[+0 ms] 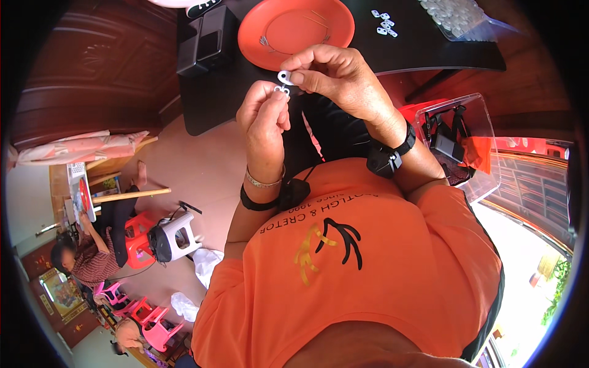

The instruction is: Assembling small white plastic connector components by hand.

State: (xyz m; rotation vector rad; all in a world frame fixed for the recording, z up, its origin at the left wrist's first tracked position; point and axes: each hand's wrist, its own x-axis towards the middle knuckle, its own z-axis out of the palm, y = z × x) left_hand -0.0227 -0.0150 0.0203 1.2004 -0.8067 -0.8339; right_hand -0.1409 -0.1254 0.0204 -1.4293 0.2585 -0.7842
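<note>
My left hand (265, 115) pinches a small white piece with curved loops (282, 89) between thumb and fingertips. Just above it, a small white tab with a round dark hole (284, 76) is held between the thumb and forefinger of my right hand (341, 76). The two white pieces are very close together; whether they are joined I cannot tell. Beyond my hands is a round orange plate (246, 38) with a few thin wire-like bits in it. Several small white pieces (385, 26) with dark holes lie to its right on the black table (423, 52).
At the table's far right sits a clear bag (454, 17) of whitish pieces. A dark grey box-like device (208, 38) stands left of the plate. Right of me is a clear plastic bin (488, 132) with black gear. Other people (92, 260) and plastic stools (138, 232) are at the left.
</note>
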